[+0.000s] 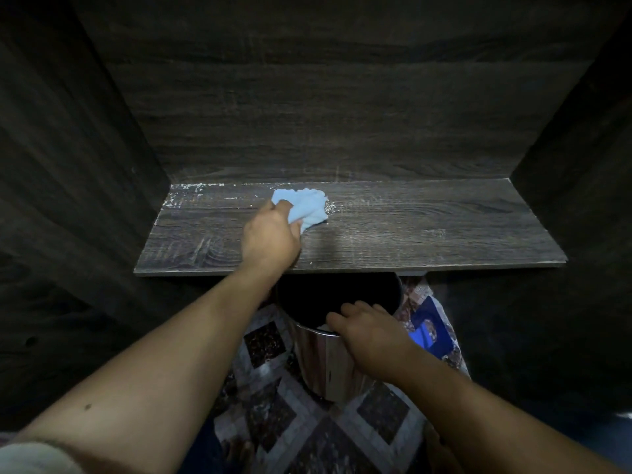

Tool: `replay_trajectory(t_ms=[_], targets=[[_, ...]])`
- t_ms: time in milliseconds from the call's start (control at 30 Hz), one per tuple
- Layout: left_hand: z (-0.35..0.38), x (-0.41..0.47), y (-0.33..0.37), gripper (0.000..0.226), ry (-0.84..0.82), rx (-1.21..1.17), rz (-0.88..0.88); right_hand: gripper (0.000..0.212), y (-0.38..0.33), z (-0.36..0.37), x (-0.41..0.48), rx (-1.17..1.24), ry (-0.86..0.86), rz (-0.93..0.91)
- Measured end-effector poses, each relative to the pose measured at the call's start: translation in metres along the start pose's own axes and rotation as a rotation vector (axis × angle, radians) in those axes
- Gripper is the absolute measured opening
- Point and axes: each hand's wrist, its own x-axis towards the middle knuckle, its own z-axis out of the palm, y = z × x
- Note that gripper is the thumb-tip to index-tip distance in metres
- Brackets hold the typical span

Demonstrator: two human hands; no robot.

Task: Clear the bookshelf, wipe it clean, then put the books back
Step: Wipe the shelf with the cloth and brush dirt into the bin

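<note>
A dark wood-grain shelf board [410, 230] spans the middle of the view, with no books on it. White dust specks lie along its back edge, mostly at the left. My left hand [270, 234] presses a crumpled light blue cloth [304, 206] onto the board left of centre. Below the shelf's front edge stands a shiny metal bin [328, 364] with a dark opening. My right hand [369, 333] grips the near rim of that bin.
Dark wooden side walls [68, 165] and a back panel [342, 114] close in the shelf. A book or magazine with a blue cover [429, 331] lies on the patterned tile floor [273, 422] to the right of the bin.
</note>
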Motion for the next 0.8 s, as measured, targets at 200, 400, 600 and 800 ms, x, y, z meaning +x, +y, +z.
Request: replay_trajectory(t_ms=[200, 400, 600, 800], targets=[[0.008, 0.001, 0.021, 0.028, -0.035, -0.433, -0.022, 0.035, 0.008, 0.004, -0.007, 0.006, -0.004, 0.023], [0.001, 0.018, 0.015, 0.028, 0.196, -0.473, -0.045, 0.038, 0.017, 0.004, -0.016, 0.016, 0.001, 0.039], [0.009, 0.023, 0.011, 0.029, 0.03, -0.276, 0.091, 0.039, 0.026, 0.004, -0.023, 0.026, 0.007, 0.059], [0.008, 0.015, 0.016, 0.028, -0.127, -0.145, 0.168, 0.041, 0.03, 0.002, -0.026, 0.022, 0.004, 0.064]])
